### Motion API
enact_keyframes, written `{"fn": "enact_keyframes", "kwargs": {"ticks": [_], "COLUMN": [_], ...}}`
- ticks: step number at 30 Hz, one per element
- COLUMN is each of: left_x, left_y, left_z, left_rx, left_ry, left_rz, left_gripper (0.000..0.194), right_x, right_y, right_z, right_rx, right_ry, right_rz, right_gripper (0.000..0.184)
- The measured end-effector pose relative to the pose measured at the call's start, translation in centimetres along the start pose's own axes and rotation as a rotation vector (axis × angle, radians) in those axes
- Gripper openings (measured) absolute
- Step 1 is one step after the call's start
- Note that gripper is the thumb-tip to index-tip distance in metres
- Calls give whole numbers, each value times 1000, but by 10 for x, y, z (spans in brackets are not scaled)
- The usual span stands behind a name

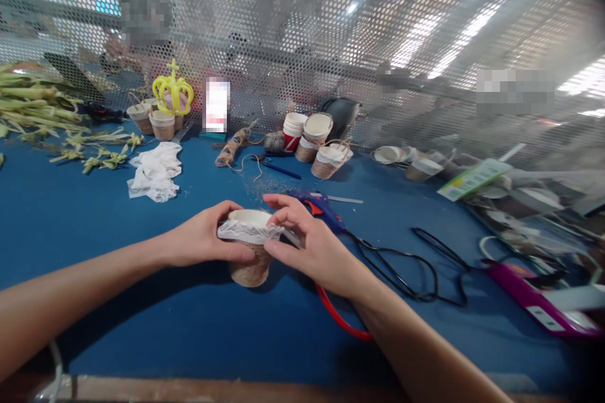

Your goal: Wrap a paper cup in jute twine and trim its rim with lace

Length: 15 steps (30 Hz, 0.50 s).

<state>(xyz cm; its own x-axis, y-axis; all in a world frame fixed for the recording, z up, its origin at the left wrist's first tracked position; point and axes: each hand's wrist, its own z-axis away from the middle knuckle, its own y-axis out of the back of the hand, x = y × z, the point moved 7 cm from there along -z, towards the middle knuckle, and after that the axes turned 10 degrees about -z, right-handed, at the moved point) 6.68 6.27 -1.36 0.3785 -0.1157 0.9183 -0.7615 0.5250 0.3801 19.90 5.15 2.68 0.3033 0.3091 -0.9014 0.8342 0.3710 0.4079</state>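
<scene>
While your left hand (208, 236) wraps the burlap cup (250, 272) from its 9 o'clock, thumb across the front and fingers round the back, your right hand (312, 242) is at its 3 o'clock, thumb and fingertips up against the white trim (246, 233), narrow gap between them. Can't tell if they actually pinch it. Clock is centred on the cup, 12 away from you. Cup is roughly upright, mouth up, near your side of the blue table (189, 327); can't tell if its base is touching down. Trim rings the rim, gathered.

Around it: glue gun (333, 215) at 2, just beyond your right hand. Red loop (338, 318) at 4, partly behind your right forearm. Purple power strip (515, 282) well out at 3. Crumpled white fabric (155, 173) at 10, stalk pile (38, 97) farther out same line. Yellow crown (173, 96) at 11, among small cups. Twine bundle (232, 150) at 12. More cups (317, 129) grouped at 1, blue pen (283, 170) lying short of them.
</scene>
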Motion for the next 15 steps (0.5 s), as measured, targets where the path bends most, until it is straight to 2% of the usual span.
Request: {"fn": "enact_keyframes", "kwargs": {"ticks": [3, 6, 9, 10, 12, 14, 15], "left_x": [-1, -4, -5, -4, 9, 34, 46], "left_y": [0, -3, -1, 3, 18, 27, 25], "left_z": [0, -1, -1, -1, 5, 22, 32], "left_rx": [-20, -47, -14, 48, 274, 537, 627], "left_ry": [32, 49, -6, -49, -213, -499, -658], "left_rz": [30, 51, -10, -78, -308, -622, -776], "left_gripper": [49, 46, 58, 63, 64, 47, 35], "right_x": [12, 25, 31, 32, 32, 32, 32], "right_y": [-5, -14, -20, -21, -21, -19, -18], "right_z": [0, 1, 2, 2, 2, 2, 2], "right_rx": [-64, -98, -81, -66, -25, 17, 32], "right_ry": [-123, -243, -313, -327, -339, -339, -335], "right_rz": [-205, -414, -538, -563, -595, -609, -604], "right_gripper": [25, 50, 67, 70, 72, 72, 71]}}
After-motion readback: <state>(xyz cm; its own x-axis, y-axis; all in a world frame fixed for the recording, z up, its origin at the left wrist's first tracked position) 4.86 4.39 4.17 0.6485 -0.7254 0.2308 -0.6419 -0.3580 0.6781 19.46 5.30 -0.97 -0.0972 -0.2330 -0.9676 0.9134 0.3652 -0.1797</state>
